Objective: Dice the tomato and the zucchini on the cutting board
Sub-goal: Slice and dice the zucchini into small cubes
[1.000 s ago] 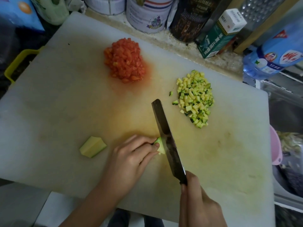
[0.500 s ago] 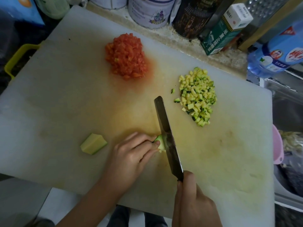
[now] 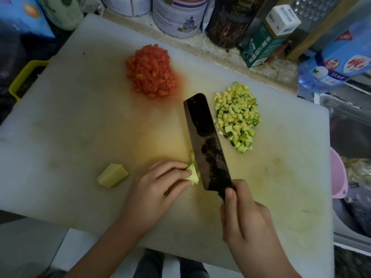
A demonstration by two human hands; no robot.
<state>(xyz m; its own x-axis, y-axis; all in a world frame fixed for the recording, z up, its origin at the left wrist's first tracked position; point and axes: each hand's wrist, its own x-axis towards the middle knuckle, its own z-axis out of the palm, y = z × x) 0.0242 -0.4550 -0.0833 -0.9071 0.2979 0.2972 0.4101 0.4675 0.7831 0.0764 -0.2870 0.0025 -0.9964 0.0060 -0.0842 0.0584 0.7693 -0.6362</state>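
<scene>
**Zucchini piece held against the cleaver's edge**

A small zucchini piece (image 3: 192, 174) is pinched by the curled fingertips of the left hand (image 3: 158, 189). It lies on the white cutting board (image 3: 60, 127), towards the board's six o'clock edge. The dark cleaver (image 3: 206, 141) is gripped at its handle by the right hand (image 3: 245, 219), with the fingers wrapped round and one finger laid up onto the blade's heel. The blade is tilted so that its flat face is shown, and its edge lies just beside the piece at three o'clock.

A larger zucchini chunk (image 3: 112, 175) lies untouched at nine o'clock from the held piece. A heap of diced zucchini (image 3: 236, 117) is seen at one o'clock and a heap of diced tomato (image 3: 150, 73) at eleven o'clock, the latter ringed by reddish juice. Beyond the board's twelve o'clock edge, printed tins (image 3: 178, 17), a green carton (image 3: 265, 37) and a blue-labelled bottle (image 3: 337, 63) are lined up on the table (image 3: 277, 71).
</scene>
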